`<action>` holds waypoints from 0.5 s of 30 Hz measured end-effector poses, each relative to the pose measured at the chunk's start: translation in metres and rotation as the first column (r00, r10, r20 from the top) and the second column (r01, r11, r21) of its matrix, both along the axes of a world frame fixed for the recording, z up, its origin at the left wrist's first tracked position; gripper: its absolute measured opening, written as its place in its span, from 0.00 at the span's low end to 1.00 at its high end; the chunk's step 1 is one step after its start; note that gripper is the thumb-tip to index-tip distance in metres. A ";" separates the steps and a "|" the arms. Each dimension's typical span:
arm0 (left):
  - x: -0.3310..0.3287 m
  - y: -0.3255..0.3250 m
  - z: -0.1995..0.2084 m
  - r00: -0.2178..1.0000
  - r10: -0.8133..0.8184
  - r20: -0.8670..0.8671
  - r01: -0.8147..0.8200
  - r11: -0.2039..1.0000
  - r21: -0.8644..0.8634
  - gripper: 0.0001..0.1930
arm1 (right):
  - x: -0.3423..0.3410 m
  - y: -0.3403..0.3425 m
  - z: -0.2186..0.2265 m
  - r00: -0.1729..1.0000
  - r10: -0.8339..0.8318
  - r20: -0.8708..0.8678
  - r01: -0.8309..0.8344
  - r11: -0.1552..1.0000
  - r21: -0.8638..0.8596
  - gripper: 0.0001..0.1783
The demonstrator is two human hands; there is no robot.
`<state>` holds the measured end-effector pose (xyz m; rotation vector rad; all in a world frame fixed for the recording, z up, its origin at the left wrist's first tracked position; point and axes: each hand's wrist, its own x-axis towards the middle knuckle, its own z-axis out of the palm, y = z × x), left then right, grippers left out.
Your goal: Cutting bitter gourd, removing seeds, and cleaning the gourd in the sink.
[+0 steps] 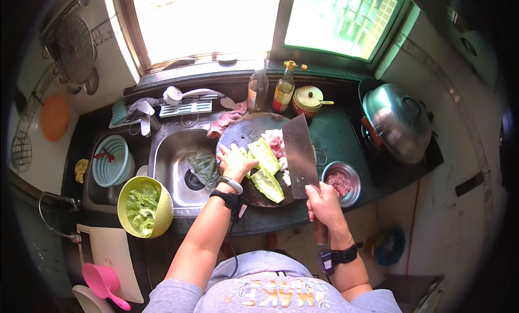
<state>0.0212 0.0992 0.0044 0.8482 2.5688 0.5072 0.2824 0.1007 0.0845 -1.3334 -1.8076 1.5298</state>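
Note:
My right hand (325,202) is wrapped round the wooden handle of a cleaver (300,160), whose broad blade stands over the right side of a round cutting board (238,133). Spread on the board, my left hand (235,162) has its thumb by hollowed pale-green halves of what looks like bitter melon (267,185). Pieces of pink and white raw meat (277,145) lie between the melon and the blade, partly hidden by it. Minced meat (339,184) fills the bottom of a metal bowl (354,193) beside my right hand.
Left of the board is a steel sink (172,188) with a plastic bag (203,169). A yellow-green basket (162,215) of sliced green vegetable stands at its front. Two bottles (283,91) and a lidded jar (309,99) stand behind; a lidded wok (397,123) sits right.

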 end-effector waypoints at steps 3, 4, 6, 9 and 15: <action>0.008 0.008 0.002 1.000 0.004 0.027 -0.003 0.999 -0.039 0.46 | 0.017 0.000 -0.006 0.999 -0.017 0.035 0.018 1.000 -0.009 0.12; 0.010 0.008 -0.002 0.999 0.036 0.021 -0.037 0.998 0.051 0.44 | 0.021 0.000 -0.006 1.000 -0.017 0.013 0.018 1.000 -0.023 0.13; 0.009 0.011 -0.006 0.998 0.029 0.050 -0.031 0.999 0.043 0.42 | 0.026 0.001 -0.010 1.000 -0.002 0.022 0.002 1.000 -0.016 0.13; 0.011 0.016 -0.005 0.995 0.003 0.099 -0.009 0.998 0.062 0.36 | 0.032 0.004 -0.018 0.999 0.015 0.033 -0.015 1.000 -0.013 0.12; 0.015 0.020 -0.012 0.996 0.001 0.094 -0.011 0.995 0.102 0.27 | 0.036 0.007 -0.019 0.998 0.057 0.030 -0.056 0.998 -0.011 0.12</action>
